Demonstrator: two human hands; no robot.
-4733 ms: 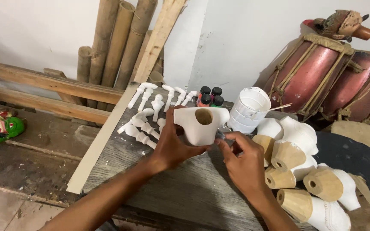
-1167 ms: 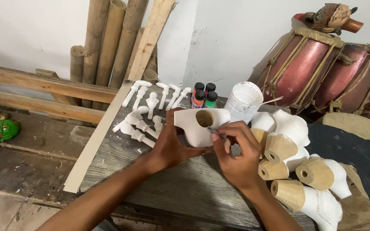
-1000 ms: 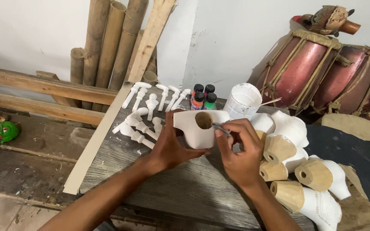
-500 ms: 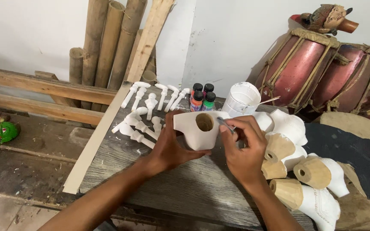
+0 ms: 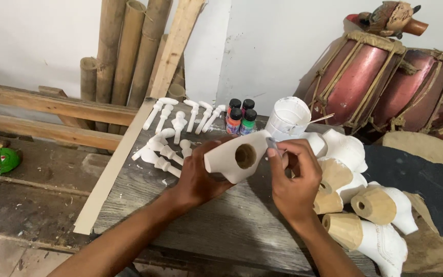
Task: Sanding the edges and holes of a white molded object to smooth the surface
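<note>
— What are you holding there?
— You've got a white carved piece (image 5: 234,160) with a round tan hole facing you, lifted off the bench and lying sideways.
— And the other item?
— A small grey tool (image 5: 273,145), its tip touching the piece's right edge.

Left hand (image 5: 198,177) cupped, right hand (image 5: 294,179) curled, fingers (image 5: 283,149) pinched.

The worn grey wooden counter (image 5: 216,225) carries white carved pegs (image 5: 173,136) at its far left, four small paint bottles (image 5: 241,117) and a white tub (image 5: 288,118) far centre, and white-and-tan carved blocks (image 5: 365,205) right.
</note>
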